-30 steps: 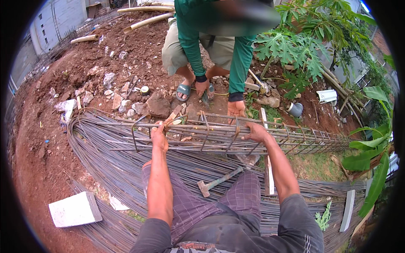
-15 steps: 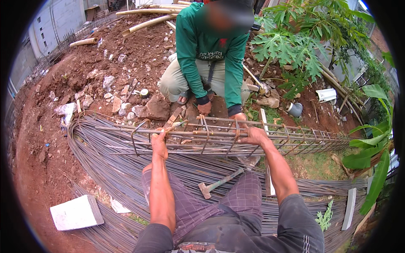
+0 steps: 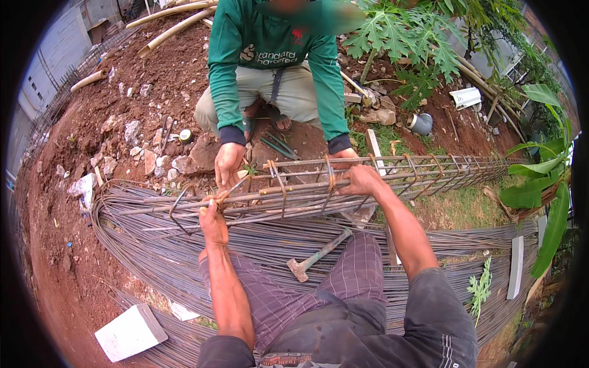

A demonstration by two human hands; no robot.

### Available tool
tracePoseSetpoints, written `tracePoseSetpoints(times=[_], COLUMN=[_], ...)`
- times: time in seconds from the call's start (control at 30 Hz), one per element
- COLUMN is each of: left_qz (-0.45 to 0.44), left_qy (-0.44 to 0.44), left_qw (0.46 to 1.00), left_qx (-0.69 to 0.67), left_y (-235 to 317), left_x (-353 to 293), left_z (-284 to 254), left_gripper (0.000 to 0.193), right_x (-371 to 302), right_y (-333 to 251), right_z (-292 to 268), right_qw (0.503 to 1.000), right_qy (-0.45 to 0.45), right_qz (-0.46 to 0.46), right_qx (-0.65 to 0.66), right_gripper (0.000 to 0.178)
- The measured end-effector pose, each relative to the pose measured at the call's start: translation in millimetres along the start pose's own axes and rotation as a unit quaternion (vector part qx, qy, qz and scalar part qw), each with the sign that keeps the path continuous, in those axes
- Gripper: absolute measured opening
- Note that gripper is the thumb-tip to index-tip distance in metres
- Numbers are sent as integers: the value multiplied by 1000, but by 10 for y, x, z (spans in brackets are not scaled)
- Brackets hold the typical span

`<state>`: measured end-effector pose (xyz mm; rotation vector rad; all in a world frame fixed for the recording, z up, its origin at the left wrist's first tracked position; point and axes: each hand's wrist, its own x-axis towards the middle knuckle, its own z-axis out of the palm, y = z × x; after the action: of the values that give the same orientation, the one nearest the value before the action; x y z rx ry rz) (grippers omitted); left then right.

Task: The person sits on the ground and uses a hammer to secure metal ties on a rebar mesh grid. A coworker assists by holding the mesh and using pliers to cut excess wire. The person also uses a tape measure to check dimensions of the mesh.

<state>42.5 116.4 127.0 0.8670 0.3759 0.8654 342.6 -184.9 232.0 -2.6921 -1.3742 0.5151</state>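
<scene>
A long rebar cage (image 3: 294, 187), rusty bars with square stirrups round them, lies across in front of me. My left hand (image 3: 213, 222) is closed on its near bars by the left end. Farther right, my right hand (image 3: 361, 181) grips the upper bars beside a stirrup, its fingertips partly hidden. Across the cage squats a co-worker in a green long-sleeved shirt. The co-worker's one hand (image 3: 229, 162) reaches down close to my left hand, and the other hand (image 3: 343, 156) is at the bars near my right hand.
Below the cage spreads a bent bundle of thin steel rods (image 3: 153, 227). On it, between my legs, lies a hammer (image 3: 319, 254). A white block (image 3: 130, 334) is at the lower left. Rubble and red soil lie beyond, with leafy plants (image 3: 399, 46) on the right.
The cage's left end has swung toward me and lower, with my left hand on it. The co-worker's hand on the left has come to the bars beside my left hand. The view has shifted.
</scene>
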Motion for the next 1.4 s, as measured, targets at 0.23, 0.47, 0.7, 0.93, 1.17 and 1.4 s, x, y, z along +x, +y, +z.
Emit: tracePoseSetpoints(times=[0.23, 0.47, 0.7, 0.93, 1.17, 1.4], left_qz=[-4, 12, -17, 136, 246, -10], left_qy=[2, -18, 58, 390, -301, -408], left_qw=[1000, 1000, 998, 869, 577, 418], left_qx=[0, -19, 35, 272, 719, 811], left_y=[-53, -2, -44, 28, -437, -576], left_x=[56, 46, 75, -441, -473, -55], left_z=[48, 19, -8, 500, 2148, 2422], left_gripper=[20, 20, 27, 54, 57, 72], right_x=[53, -52, -26, -31, -99, -109], right_y=[200, 34, 74, 20, -11, 10], right_z=[81, 232, 331, 387, 238, 341], right_qw=[999, 994, 992, 992, 995, 997], right_qy=[-25, 99, 103, 115, 89, 71], right_qz=[6, 26, 52, 25, 32, 24], right_qx=[24, -35, -50, -34, -43, 15], right_gripper=[44, 36, 32, 27, 24, 29])
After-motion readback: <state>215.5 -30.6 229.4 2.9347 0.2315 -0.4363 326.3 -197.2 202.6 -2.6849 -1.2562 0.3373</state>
